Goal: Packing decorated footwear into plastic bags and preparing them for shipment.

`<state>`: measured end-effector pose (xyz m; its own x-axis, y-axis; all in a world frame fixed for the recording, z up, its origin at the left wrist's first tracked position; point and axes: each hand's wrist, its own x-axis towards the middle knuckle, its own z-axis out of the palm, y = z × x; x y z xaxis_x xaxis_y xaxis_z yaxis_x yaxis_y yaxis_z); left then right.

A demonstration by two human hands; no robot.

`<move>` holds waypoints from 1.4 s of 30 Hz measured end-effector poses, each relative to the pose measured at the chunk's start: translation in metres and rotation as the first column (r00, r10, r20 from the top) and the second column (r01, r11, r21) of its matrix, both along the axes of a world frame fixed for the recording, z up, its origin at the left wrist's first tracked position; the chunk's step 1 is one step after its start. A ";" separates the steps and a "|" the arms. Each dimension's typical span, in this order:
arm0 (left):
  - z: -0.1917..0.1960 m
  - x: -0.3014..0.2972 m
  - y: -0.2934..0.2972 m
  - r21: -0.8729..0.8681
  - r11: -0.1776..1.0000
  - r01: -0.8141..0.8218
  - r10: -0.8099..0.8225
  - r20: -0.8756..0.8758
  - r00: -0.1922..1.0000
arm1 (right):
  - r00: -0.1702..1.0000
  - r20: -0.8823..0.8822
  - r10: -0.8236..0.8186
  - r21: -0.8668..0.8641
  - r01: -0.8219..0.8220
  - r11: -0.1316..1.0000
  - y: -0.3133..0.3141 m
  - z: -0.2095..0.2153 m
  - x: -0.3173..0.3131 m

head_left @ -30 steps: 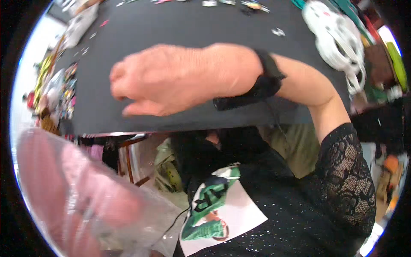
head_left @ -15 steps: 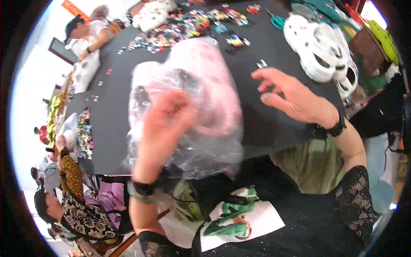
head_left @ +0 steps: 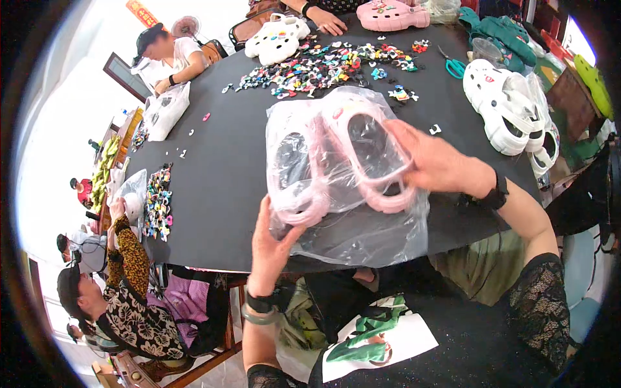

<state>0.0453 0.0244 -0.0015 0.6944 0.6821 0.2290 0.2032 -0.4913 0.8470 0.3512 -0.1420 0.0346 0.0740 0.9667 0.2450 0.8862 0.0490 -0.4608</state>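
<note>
A pair of pink clogs (head_left: 308, 210) lies in a clear plastic bag (head_left: 388, 236) at the near side of the black table, toes pointing away from me. My left hand (head_left: 270, 249) grips the heel end of the left clog through the plastic, its thumb in front and a finger along the outer side. On the other side, my right hand (head_left: 443, 158) is closed round the outer edge of the right clog; some of its fingertips are hidden. The bag's loose end spreads toward me, past the heels.
Beyond the bag spreads a heap of small colourful shoe charms (head_left: 323, 68). White clogs (head_left: 495, 107) and teal-handled scissors (head_left: 455, 67) lie at the right. A white clog (head_left: 277, 39) and a pink clog (head_left: 392, 15) sit at the far edge. Co-workers sit at the left and far sides.
My right hand has come from the air at the right onto the right clog. The left hand has moved off the bag's top to the left clog's heel. The view has shifted.
</note>
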 end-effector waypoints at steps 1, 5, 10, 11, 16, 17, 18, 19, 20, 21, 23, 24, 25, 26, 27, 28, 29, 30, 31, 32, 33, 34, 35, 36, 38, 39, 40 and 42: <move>-0.009 0.006 -0.009 0.051 0.998 -0.042 0.039 0.047 0.998 | 0.987 0.149 -0.063 0.136 0.042 0.990 0.000 -0.002 0.007; -0.005 0.012 -0.057 -0.002 0.959 0.284 -0.282 -0.129 0.951 | 0.980 0.112 -0.167 0.168 0.147 0.975 -0.012 0.024 0.014; 0.010 0.014 -0.068 -0.247 0.968 0.031 0.033 0.250 0.968 | 0.965 0.260 -0.031 0.399 -0.078 0.914 -0.052 0.046 -0.049; 0.010 0.017 -0.063 -0.237 0.971 0.019 0.059 0.317 0.946 | 0.943 0.319 0.095 0.287 -0.192 0.939 -0.056 0.046 -0.062; 0.030 0.031 -0.098 -0.119 0.986 0.114 -0.066 0.352 0.934 | 0.917 0.333 0.221 0.284 -0.321 0.903 -0.025 0.000 -0.078; 0.035 0.028 -0.103 -0.015 0.979 0.203 -0.187 0.322 0.928 | 0.923 0.355 0.147 0.332 -0.271 0.904 -0.017 0.004 -0.073; 0.038 0.025 -0.114 -0.235 0.927 0.293 -0.187 0.387 0.903 | 0.926 0.368 0.079 0.379 -0.228 0.897 -0.008 0.008 -0.066; 0.038 0.022 -0.119 -0.211 0.906 0.368 -0.258 0.415 0.873 | 0.908 0.403 0.115 0.288 -0.245 0.926 -0.001 0.023 -0.061; 0.039 0.024 -0.115 -0.124 0.850 0.512 -0.441 0.366 0.820 | 0.829 0.555 0.068 0.268 -0.255 0.929 0.002 0.019 -0.050; 0.041 0.022 -0.110 -0.053 0.771 0.634 -0.595 0.295 0.748 | 0.727 0.686 0.032 0.247 -0.273 0.930 0.008 0.011 -0.042; 0.042 0.030 -0.110 0.109 0.661 0.742 -0.746 0.195 0.637 | 0.947 0.307 0.097 0.224 -0.171 0.959 0.009 0.028 -0.037; 0.042 0.028 -0.107 0.138 0.651 0.746 -0.758 0.151 0.634 | 0.948 0.312 0.071 -0.061 -0.055 0.997 0.012 0.024 -0.025; 0.043 0.025 -0.102 0.145 0.660 0.737 -0.751 0.148 0.643 | 0.945 0.315 0.081 -0.054 -0.068 0.996 0.019 0.039 -0.025; 0.039 0.023 -0.090 0.284 0.751 0.596 -0.652 0.178 0.737 | 0.968 0.243 0.061 -0.246 0.001 0.969 0.025 0.058 -0.029; 0.035 0.020 -0.079 0.410 0.807 0.426 -0.542 0.226 0.809 | 0.984 0.177 0.024 -0.433 0.055 0.900 0.029 0.070 -0.032; 0.032 0.013 -0.067 0.401 0.887 0.230 -0.343 0.239 0.908 | 0.984 0.171 0.040 -0.364 0.025 0.931 0.030 0.072 -0.032; 0.031 0.006 -0.059 0.395 0.919 0.021 -0.131 0.253 0.959 | 0.983 0.181 0.042 -0.358 0.026 0.933 0.030 0.059 -0.026; 0.021 0.006 -0.046 0.280 0.952 -0.126 0.025 0.337 0.941 | 0.969 0.209 0.132 -0.271 -0.072 0.960 0.032 0.033 -0.013; 0.010 0.006 -0.033 0.151 0.951 -0.271 0.193 0.398 0.897 | 0.943 0.243 0.226 -0.186 -0.183 0.965 0.035 0.020 -0.009; 0.008 0.005 -0.024 0.152 0.947 -0.284 0.203 0.403 0.893 | 0.949 0.212 0.234 0.025 -0.245 0.969 0.036 0.017 -0.017; 0.008 0.006 -0.015 -0.027 0.956 -0.293 0.280 0.386 0.879 | 0.945 0.218 0.244 0.026 -0.255 0.967 0.037 0.013 -0.020; 0.007 0.005 -0.007 -0.204 0.934 -0.293 0.349 0.358 0.866 | 0.921 0.292 0.259 0.151 -0.312 0.938 0.039 0.009 -0.022; 0.002 0.002 -0.002 -0.202 0.933 -0.297 0.353 0.365 0.862 | 0.893 0.365 0.263 0.268 -0.371 0.889 0.037 0.007 -0.024; -0.004 -0.001 0.003 -0.312 0.924 -0.220 0.325 0.341 0.882 | 0.909 0.310 0.279 0.183 -0.345 0.921 0.028 0.007 -0.024; -0.015 -0.008 0.014 -0.493 0.868 -0.058 0.236 0.306 0.923 | 0.779 0.517 0.355 0.037 -0.435 0.900 0.014 0.010 -0.026; -0.014 -0.011 0.015 -0.492 0.868 -0.063 0.241 0.308 0.920 | 0.714 0.585 0.384 0.058 -0.509 0.858 0.008 0.007 -0.025; -0.009 -0.013 0.014 -0.565 0.825 -0.012 0.211 0.288 0.934 | 0.711 0.584 0.393 0.055 -0.517 0.854 0.003 0.024 -0.038; -0.004 -0.017 0.016 -0.676 0.727 0.119 0.133 0.309 0.942 | 0.806 0.384 0.451 -0.130 -0.436 0.890 -0.014 0.061 -0.059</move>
